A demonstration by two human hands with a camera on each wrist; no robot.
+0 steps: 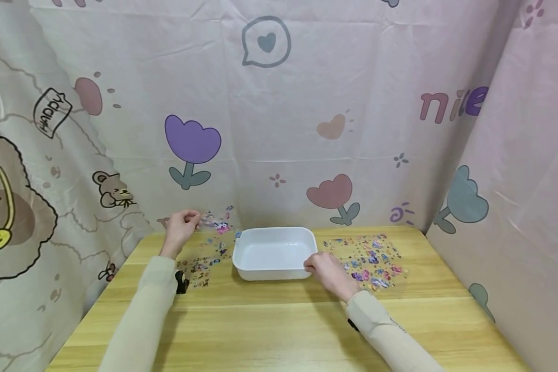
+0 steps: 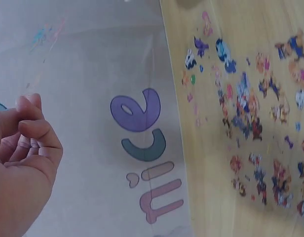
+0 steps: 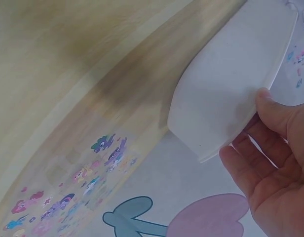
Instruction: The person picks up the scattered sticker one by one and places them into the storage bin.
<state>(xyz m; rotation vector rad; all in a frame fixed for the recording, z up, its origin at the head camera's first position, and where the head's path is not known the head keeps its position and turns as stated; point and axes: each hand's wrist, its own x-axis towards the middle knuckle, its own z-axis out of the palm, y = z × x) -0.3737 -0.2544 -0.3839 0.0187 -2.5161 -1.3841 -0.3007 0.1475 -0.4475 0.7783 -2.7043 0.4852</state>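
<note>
Near the table's back left, my left hand pinches a clear sheet of small colourful stickers between thumb and fingertips. The sheet is raised, its far end reaching toward the white dish; in the left wrist view it is nearly invisible save for a few coloured marks. My right hand grips the rim of the white rectangular dish at its front right corner. In the right wrist view the thumb lies on the outer side of the dish wall, with the other fingers curled at the rim.
More clear sticker sheets lie on the wooden table left of the dish. On the right, another spread of stickers lies beside my right hand. A printed curtain hangs behind the table and along both sides.
</note>
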